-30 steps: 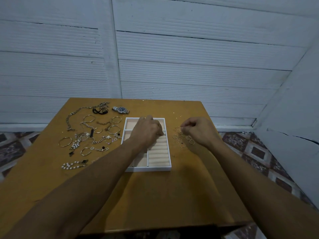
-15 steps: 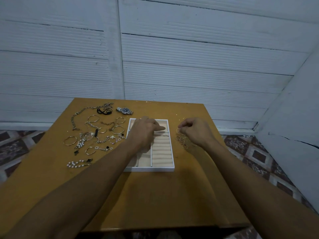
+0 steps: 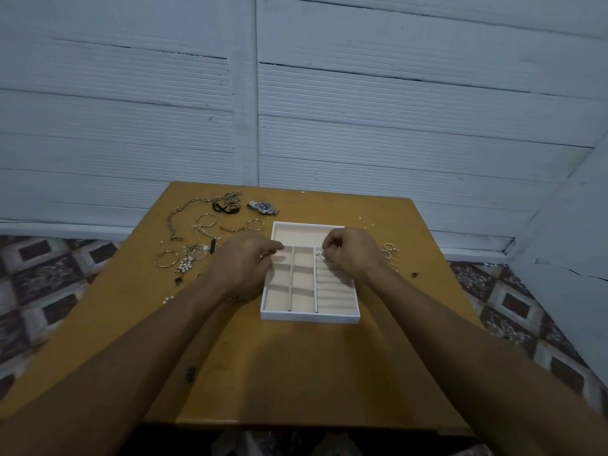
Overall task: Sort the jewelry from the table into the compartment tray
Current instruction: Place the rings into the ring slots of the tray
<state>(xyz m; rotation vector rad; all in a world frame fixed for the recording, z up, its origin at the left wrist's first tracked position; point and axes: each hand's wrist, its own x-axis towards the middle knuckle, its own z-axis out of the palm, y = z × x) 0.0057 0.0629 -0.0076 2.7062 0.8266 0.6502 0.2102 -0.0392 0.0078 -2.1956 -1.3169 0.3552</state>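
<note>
The white compartment tray (image 3: 309,316) with beige lining lies mid-table. My right hand (image 3: 353,256) hovers over its right column of ring rolls and pinches a small silver ring (image 3: 323,255) between thumb and fingertips. My left hand (image 3: 245,264) sits at the tray's left edge with its fingers curled under; what they hold, if anything, is hidden. Several loose rings (image 3: 390,253) lie on the table just right of the tray. Left of the tray are a chain necklace (image 3: 177,213), gold bangles (image 3: 167,259), bracelets and a pearl piece (image 3: 186,266).
A steel wristwatch (image 3: 263,207) and a black hair tie (image 3: 225,207) lie near the table's far edge. A small dark bit (image 3: 190,373) sits on the near left of the wooden table (image 3: 296,373). White panelled wall behind, tiled floor on both sides.
My right hand left the loose rings and moved left over the tray's ring rolls, carrying a ring. My left hand drew back from over the tray to its left edge.
</note>
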